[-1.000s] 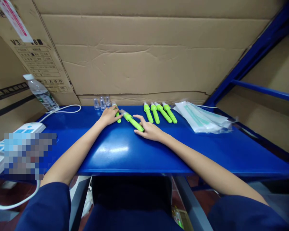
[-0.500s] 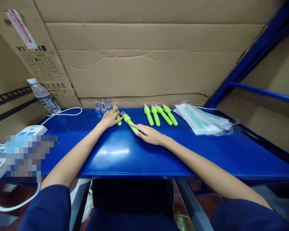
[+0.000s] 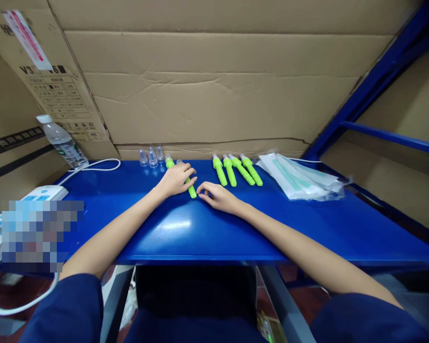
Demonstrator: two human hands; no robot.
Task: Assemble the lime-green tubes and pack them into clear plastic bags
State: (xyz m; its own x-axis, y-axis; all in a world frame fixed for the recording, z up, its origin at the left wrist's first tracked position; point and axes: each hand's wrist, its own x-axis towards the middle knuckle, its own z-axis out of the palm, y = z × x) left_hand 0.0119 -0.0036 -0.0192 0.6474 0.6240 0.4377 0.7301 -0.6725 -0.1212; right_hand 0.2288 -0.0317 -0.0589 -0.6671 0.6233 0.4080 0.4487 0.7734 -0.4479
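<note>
The left hand (image 3: 175, 181) is right over the action here, palm down across a green stick (image 3: 192, 192), fingers spread and bent over its middle, though whether they grip it or merely rest on it, I cannot tell! Look at the line of that stick: lying on the blue table (image 3: 243, 228), long axis on a slant, clear tip (image 3: 179, 162) out beyond the knuckles, aimed at the cardboard wall (image 3: 214, 109) and a touch left, blunt green end angled back toward the person and right. And here's the right hand (image 3: 219, 196), just beside that blunt end, loosely curled, a gap between thumb and forefinger; contact is too close to call. Left of the covered stick, a second green stick (image 3: 169, 163) pokes out behind the left hand, its tip wallward too, near three clear caps (image 3: 152, 157) standing upright. Over to the right, four green sticks (image 3: 228, 172) lie side by side, tips to the wall, tails leaning right, with flat packets (image 3: 300, 178) beyond them.
</note>
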